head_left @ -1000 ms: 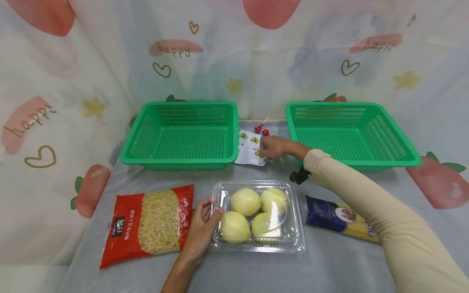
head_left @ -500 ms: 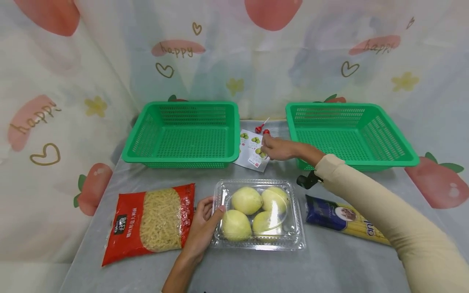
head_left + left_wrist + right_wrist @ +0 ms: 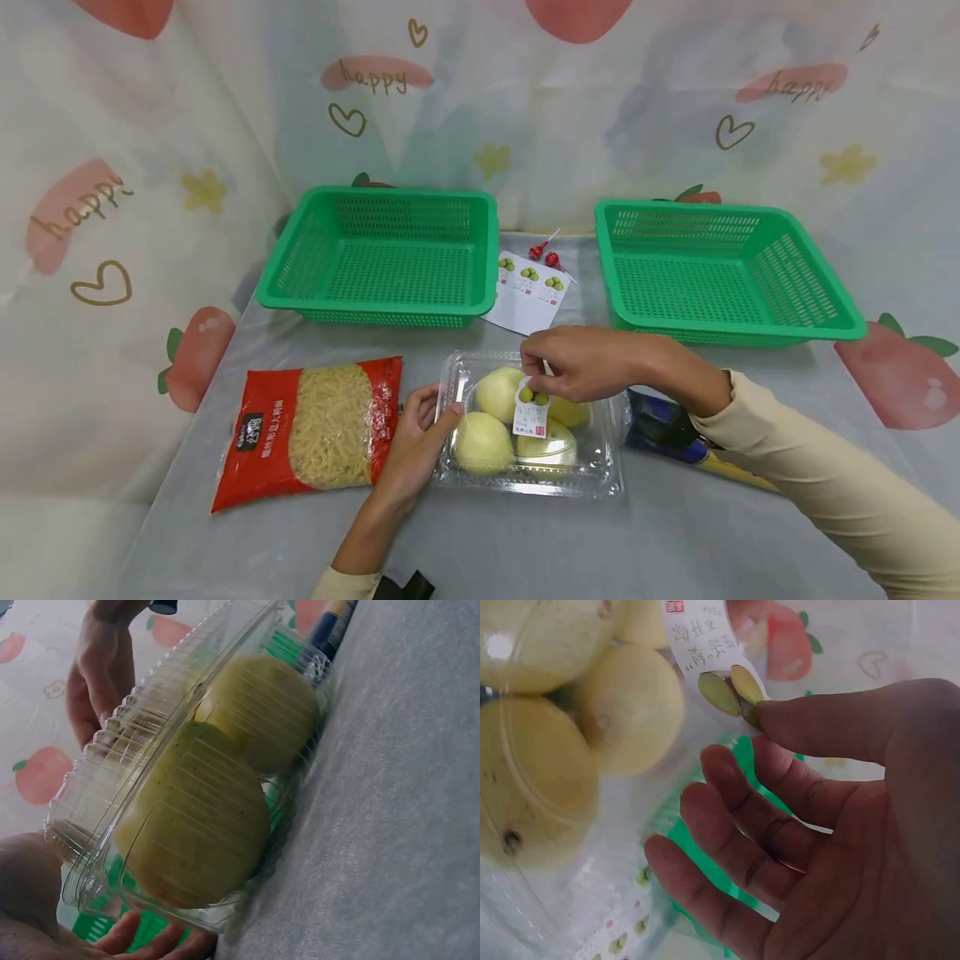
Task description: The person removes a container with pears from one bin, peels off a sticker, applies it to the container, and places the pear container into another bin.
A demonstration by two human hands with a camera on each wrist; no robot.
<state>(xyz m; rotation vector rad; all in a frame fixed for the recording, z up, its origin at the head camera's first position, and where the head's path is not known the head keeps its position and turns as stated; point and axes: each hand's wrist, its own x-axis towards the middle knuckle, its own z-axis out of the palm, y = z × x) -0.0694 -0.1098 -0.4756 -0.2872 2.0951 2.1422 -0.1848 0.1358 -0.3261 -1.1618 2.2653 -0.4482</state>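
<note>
A clear plastic clamshell box with several pale yellow-green fruits inside lies in front of me. My left hand grips its left side, thumb on the lid's edge and fingers along the side wall, as the left wrist view shows. Over the lid, my right hand pinches a white sticker printed with green fruit, between thumb and forefinger. In the right wrist view the other fingers are spread loosely. Behind the box lies the sticker sheet, partly beside the left basket.
Two green baskets, one left and one right, stand at the back. Two red lollipops lie between them. A red pasta bag lies left; a blue spaghetti pack lies right, partly under the right forearm.
My right hand has come from the sticker sheet toward me, over the box, carrying a peeled sticker. The sheet has turned slightly. My left hand keeps its hold on the box.
</note>
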